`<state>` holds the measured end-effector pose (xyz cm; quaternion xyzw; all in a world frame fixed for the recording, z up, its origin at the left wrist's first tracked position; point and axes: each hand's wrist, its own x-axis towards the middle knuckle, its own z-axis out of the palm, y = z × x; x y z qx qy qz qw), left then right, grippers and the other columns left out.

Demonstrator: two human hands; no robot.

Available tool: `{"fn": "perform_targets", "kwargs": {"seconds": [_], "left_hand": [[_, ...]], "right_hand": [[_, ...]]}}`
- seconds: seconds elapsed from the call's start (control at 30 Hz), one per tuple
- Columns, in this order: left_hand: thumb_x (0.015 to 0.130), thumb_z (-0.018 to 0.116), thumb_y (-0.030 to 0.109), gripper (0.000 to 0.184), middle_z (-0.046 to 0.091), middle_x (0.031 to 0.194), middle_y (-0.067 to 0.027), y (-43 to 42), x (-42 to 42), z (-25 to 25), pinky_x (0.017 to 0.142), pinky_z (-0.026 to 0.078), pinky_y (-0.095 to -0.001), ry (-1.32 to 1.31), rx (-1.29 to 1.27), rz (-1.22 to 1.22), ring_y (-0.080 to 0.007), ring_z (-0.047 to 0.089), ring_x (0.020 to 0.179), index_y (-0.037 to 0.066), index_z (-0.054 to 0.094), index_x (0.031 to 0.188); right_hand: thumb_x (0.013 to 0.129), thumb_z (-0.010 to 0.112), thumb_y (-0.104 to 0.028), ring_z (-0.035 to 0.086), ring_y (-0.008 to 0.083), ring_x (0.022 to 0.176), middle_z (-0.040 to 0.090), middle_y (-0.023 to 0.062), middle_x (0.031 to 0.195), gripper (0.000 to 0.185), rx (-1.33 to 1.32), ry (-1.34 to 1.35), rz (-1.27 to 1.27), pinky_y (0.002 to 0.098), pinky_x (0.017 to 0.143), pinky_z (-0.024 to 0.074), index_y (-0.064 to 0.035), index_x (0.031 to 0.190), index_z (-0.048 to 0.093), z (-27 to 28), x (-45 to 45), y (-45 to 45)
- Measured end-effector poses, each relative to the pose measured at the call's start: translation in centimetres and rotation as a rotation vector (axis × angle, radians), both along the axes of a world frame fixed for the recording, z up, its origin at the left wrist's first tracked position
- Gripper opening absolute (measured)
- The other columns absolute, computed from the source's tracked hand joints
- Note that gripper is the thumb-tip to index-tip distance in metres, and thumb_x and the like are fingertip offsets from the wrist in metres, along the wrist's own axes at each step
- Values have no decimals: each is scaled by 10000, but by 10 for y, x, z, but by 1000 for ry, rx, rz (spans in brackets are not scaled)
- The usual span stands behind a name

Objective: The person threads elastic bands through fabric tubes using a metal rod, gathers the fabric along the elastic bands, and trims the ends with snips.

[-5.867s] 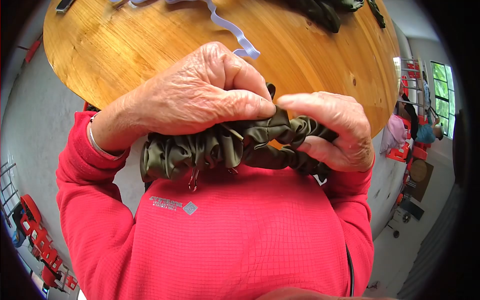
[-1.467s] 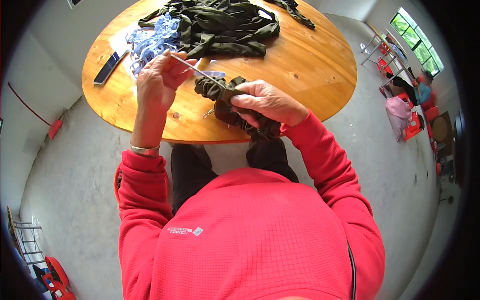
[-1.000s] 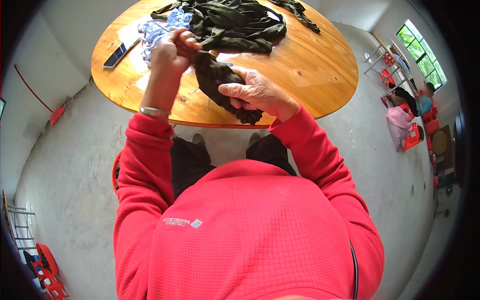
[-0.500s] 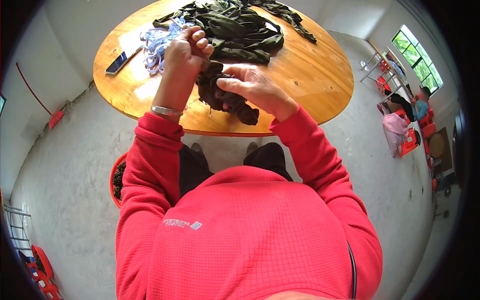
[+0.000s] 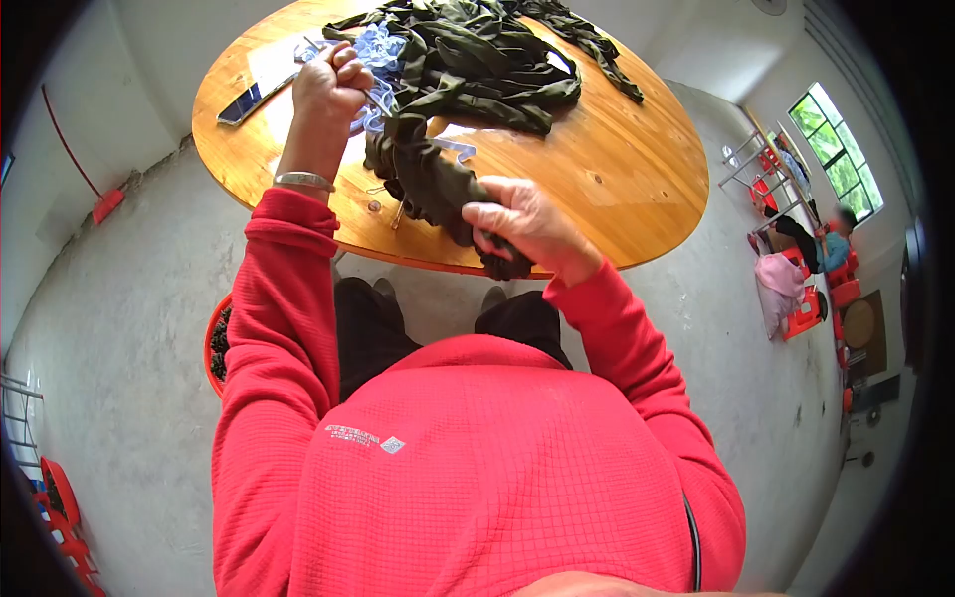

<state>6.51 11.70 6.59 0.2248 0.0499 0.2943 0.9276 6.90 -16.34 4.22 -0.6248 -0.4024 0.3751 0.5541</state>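
In the head view, I see the right hand (image 5: 522, 227) grasping green cloth (image 5: 430, 169) above the counter (image 5: 607, 174). The left hand (image 5: 333, 85) is balled up around a thin stick (image 5: 377, 102), I think. A hard tug might make the cloth slip or rip. The fist hides most of the stick. The pile (image 5: 482, 65) is cut off up top.

A phone (image 5: 239, 103) lies near the table's (image 5: 637, 179) left edge. Past that edge is a red broom (image 5: 107, 207). Past the right edge are a pink bag (image 5: 779, 284) and a window (image 5: 836, 149).
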Motion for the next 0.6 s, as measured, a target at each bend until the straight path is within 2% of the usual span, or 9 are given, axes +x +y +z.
{"fn": "perform_targets", "kwargs": {"seconds": [0.07,0.17,0.23,0.3,0.4,0.43,0.5,0.53,0.6], "left_hand": [[963,398,177,206,334,543,39,1,-4,-5,397,203,-228,63,18,43,-76,262,398,95,434,777],[958,358,124,157,326,565,24,-17,2,-7,403,215,-222,17,34,-22,-81,283,414,53,448,851],[962,398,158,185,330,578,26,-37,3,3,407,218,-225,-30,53,-87,-84,287,428,64,459,815],[952,402,161,147,375,576,17,-42,8,6,425,269,-242,-126,70,-141,-103,340,460,66,468,860],[942,413,156,183,449,607,-14,-61,14,4,476,351,-263,-145,75,-185,-134,422,515,68,470,792],[953,409,157,170,490,664,-25,-72,9,-1,557,427,-319,-173,185,-254,-166,473,572,29,478,865],[960,394,165,191,499,694,-56,-100,-6,-5,595,441,-346,36,316,-84,-196,492,604,12,491,901],[968,380,174,218,501,711,-78,-91,-5,-13,587,438,-348,-29,291,-168,-215,490,600,-5,497,927],[951,409,163,192,494,666,-57,-80,-9,-14,509,413,-315,-18,245,-140,-183,472,544,5,503,895]], "right_hand": [[902,563,-199,518,53,504,577,19,624,189,-30,-100,12,203,452,416,-18,848,568,-8,-1,2],[904,569,-242,487,35,496,585,12,662,211,-51,-32,-1,188,450,391,-31,901,564,-8,8,14],[899,567,-322,572,80,585,609,27,718,302,-11,76,89,199,531,439,-24,945,580,-1,23,21],[897,565,-296,591,97,600,604,31,695,282,-5,-61,42,218,544,458,-17,927,584,8,24,31],[883,576,-225,572,91,577,588,28,656,209,67,-46,-65,240,535,463,-17,890,593,4,23,46],[877,580,-204,563,89,566,579,26,643,187,102,-4,-74,240,529,459,-18,877,595,4,26,47],[863,588,-161,544,86,542,562,23,617,143,174,82,-92,242,517,452,-20,852,599,2,31,48],[854,611,-147,509,83,491,533,9,589,123,136,161,-91,226,486,428,-25,843,603,0,31,44],[857,613,-155,495,84,465,517,1,572,133,57,167,21,221,467,415,-23,848,601,5,28,37]]}}
